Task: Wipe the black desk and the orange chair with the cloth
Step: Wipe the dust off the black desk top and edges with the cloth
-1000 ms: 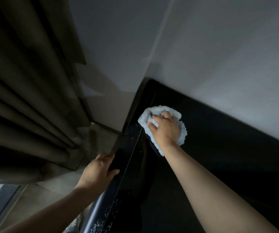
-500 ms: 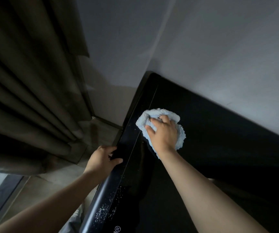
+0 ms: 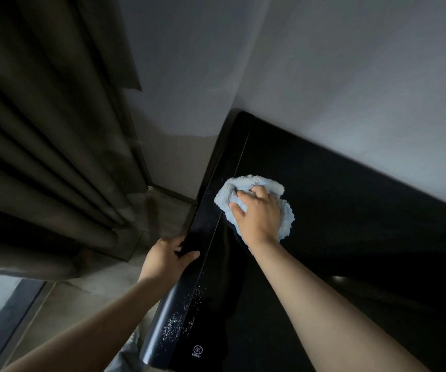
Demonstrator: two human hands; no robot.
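While right hand [image 3: 259, 218] presses bunched cloth [image 3: 254, 189] on black tabletop [image 3: 350, 210], left hand [image 3: 166, 257] grips its edge; we judge specks near front unwiped, chair unseen

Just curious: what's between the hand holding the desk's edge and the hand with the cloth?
In the head view, only bare black desk: its glossy edge strip separates the left hand from the right hand gripping the cloth.

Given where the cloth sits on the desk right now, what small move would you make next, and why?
Probably draw the right hand and the light blue cloth back along the left edge of the black desk toward the white specks. That speckled strip lies nearer the camera than the cloth, while the left hand grips the edge between them and may need to shift.
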